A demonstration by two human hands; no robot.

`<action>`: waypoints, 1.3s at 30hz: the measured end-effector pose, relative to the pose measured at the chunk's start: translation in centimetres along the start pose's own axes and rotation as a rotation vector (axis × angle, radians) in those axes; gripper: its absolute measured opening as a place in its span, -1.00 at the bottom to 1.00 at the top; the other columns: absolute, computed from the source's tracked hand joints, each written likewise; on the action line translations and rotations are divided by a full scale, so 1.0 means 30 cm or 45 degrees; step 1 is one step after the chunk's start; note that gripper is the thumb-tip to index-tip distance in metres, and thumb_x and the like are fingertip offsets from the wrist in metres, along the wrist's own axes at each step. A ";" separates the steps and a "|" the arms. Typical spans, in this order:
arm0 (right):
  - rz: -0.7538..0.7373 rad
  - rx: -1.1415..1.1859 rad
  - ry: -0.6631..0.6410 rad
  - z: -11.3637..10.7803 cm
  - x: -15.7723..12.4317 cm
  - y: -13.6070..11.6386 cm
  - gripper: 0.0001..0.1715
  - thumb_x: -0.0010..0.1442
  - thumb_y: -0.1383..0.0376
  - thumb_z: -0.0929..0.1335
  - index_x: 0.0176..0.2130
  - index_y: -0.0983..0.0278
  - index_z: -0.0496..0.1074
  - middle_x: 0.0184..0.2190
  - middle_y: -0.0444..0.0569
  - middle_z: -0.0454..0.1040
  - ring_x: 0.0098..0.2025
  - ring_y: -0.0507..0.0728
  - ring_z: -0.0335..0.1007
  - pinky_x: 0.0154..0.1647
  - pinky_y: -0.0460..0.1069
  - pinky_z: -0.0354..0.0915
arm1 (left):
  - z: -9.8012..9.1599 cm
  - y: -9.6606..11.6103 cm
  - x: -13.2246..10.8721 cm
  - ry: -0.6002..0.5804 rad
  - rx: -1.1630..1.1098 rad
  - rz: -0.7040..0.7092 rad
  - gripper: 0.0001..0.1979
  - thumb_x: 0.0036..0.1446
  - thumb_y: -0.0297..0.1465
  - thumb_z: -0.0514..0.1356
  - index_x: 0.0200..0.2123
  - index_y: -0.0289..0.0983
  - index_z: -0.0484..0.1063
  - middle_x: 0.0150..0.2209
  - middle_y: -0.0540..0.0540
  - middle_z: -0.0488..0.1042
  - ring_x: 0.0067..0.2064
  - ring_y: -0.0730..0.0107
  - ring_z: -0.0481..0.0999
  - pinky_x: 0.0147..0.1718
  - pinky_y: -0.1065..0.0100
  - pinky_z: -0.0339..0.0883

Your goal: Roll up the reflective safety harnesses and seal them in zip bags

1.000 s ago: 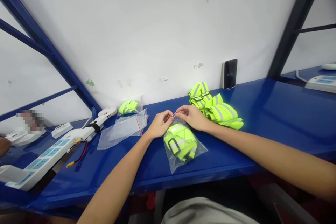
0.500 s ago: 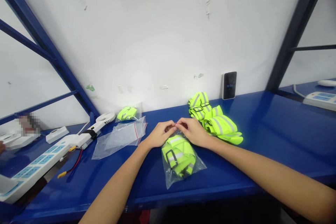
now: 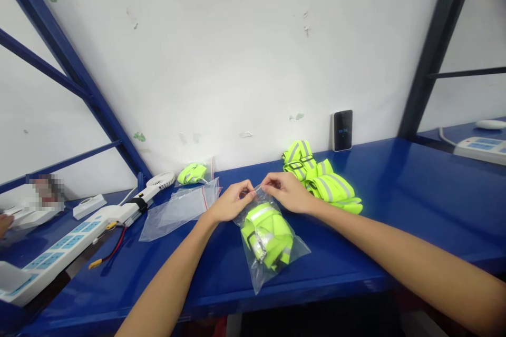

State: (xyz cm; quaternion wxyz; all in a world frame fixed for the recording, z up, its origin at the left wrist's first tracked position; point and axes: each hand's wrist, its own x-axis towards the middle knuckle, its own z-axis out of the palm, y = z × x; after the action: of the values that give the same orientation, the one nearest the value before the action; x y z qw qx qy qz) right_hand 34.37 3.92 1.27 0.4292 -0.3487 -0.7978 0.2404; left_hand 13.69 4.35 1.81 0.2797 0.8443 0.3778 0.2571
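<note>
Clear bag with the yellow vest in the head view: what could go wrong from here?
The clear plastic bag is pinched near its mouth by the left hand and right hand, so the thin film might slip from the fingers. Its lower corner reaches the front edge of the blue bench, so it could slide off. The bulky high-visibility vest fills it, and its black buckle lies against the film, which might strain or snag it.

This looks like a small packing workroom: a blue steel shelving frame (image 3: 79,73) stands against a scuffed white wall (image 3: 237,63), its blue table (image 3: 395,168) carrying a power strip (image 3: 75,245), resealable plastic bags (image 3: 179,210) and a pile of reflective hi-vis vests (image 3: 324,179).
</note>
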 end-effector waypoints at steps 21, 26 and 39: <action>-0.311 -0.251 -0.031 0.001 -0.040 -0.001 -0.66 0.35 0.24 0.18 -0.47 0.25 0.17 -0.59 -0.21 0.18 -0.54 -0.02 0.10 -0.46 -0.07 0.01 | 0.034 0.014 0.004 0.209 0.310 0.295 -0.71 0.30 -0.26 -0.01 -0.40 -0.28 0.31 -0.43 0.00 0.33 -0.38 0.46 0.30 -0.36 0.40 0.15; -0.430 -0.236 0.079 0.015 -0.061 -0.043 -0.65 0.35 0.27 0.19 -0.49 0.24 0.13 -0.60 -0.22 0.12 -0.57 -0.03 0.04 -0.48 -0.08 -0.01 | -0.006 -0.007 0.017 0.375 0.352 0.358 -0.59 0.23 -0.18 0.10 -0.58 -0.29 0.24 -0.51 0.00 0.30 -0.44 0.47 0.28 -0.41 0.39 0.10; -0.289 -0.179 0.018 0.044 -0.074 -0.062 -0.59 0.36 0.14 0.13 -0.50 0.21 0.05 -0.60 -0.21 0.10 -0.56 0.01 0.02 -0.48 -0.04 -0.01 | -0.005 -0.097 0.009 0.384 0.844 0.129 -0.40 0.21 0.02 -0.03 -0.71 -0.25 0.23 -0.62 -0.08 0.29 -0.53 0.40 0.25 -0.49 0.35 -0.04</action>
State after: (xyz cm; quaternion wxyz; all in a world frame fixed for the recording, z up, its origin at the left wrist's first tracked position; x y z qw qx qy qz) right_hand 33.46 0.92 0.72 0.4338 -0.2870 -0.8439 0.1313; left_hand 12.32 6.21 0.03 -0.0810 0.8593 0.4354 0.2560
